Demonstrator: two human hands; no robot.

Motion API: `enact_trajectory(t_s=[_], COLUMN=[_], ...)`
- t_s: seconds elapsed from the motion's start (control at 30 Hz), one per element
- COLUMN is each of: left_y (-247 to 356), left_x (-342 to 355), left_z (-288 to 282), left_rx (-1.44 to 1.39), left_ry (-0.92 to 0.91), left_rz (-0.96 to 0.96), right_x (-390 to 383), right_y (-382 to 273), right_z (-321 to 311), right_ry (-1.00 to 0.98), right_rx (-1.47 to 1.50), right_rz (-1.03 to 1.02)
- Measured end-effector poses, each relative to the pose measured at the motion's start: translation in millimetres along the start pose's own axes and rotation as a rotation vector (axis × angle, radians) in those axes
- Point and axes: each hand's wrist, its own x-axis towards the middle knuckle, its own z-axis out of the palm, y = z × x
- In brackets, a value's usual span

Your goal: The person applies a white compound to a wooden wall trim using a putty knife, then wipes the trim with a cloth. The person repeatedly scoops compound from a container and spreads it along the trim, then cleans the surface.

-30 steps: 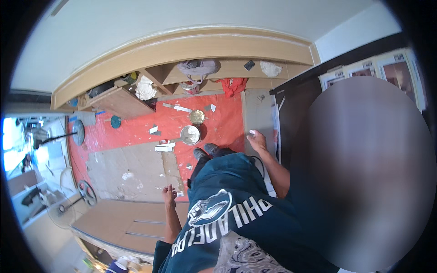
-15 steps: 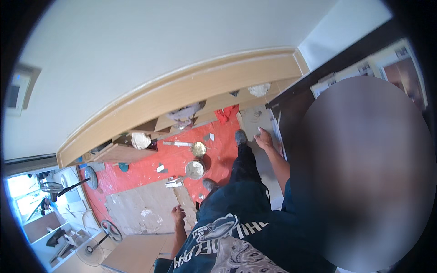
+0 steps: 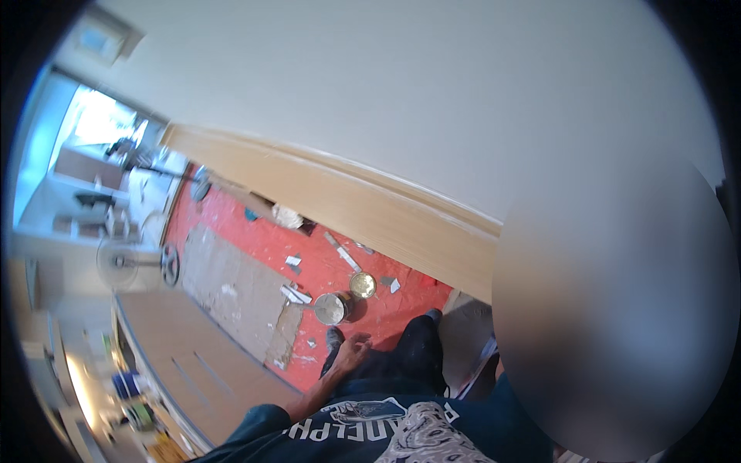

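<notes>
My left hand (image 3: 354, 351) hangs in front of my dark trousers with its fingers loosely bent and apart, holding nothing. Closest to it stands a bucket (image 3: 330, 309) of greyish-white paste, with what looks like a tool handle at its left side. A smaller round tin (image 3: 363, 285) with yellowish contents sits just beyond, at the bucket's upper right. My right hand does not show; a large blurred patch covers that side. Both containers rest on a red floor sheet (image 3: 394, 328), well apart from my hand.
A light wooden ledge (image 3: 332, 204) runs along the white wall ahead. Cardboard (image 3: 231, 285) covers floor at the left. Beyond stand a fan (image 3: 117, 261) and a long brown cabinet (image 3: 193, 339). Scraps (image 3: 293, 262) and a flat strip (image 3: 343, 253) lie on the sheet.
My view has swung, bringing more of the cabinets at the left into sight. My left hand has moved forward and inward before my legs. My right hand has gone out of sight.
</notes>
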Motion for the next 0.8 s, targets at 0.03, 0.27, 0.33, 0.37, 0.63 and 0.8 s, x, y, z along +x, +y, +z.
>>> enact_trajectory(t_s=[0.03,0.27,0.33,0.37,0.63,0.8], left_y=[6.3,1.8,1.1,-1.1,-45.0,-29.7], left_x=[-1.7,-41.1,-39.9,-44.1,-87.9,-118.6], left_z=[2.0,9.3,1.8,3.7,16.6,0.7], left_rx=[-0.011,-0.284,-0.314,-0.318,-0.311,-0.329], left_ry=[0.023,0.155,0.18,0.2,0.191,0.121], left_rz=[-0.017,-0.083,-0.077,-0.103,-0.189,-0.114], right_x=[0.2,-17.8,-15.6,-13.5,-21.3,-112.0], right_y=[2.7,14.2,13.7,15.5,17.3,-51.0], right_z=[4.0,22.7,38.0,44.1,46.3,-20.0], right_ry=[-0.006,-0.017,0.001,0.011,0.108,0.005], right_rx=[-0.006,-0.037,-0.027,-0.024,0.078,0.486], right_rz=[-0.007,-0.061,-0.052,-0.052,0.005,-0.14])
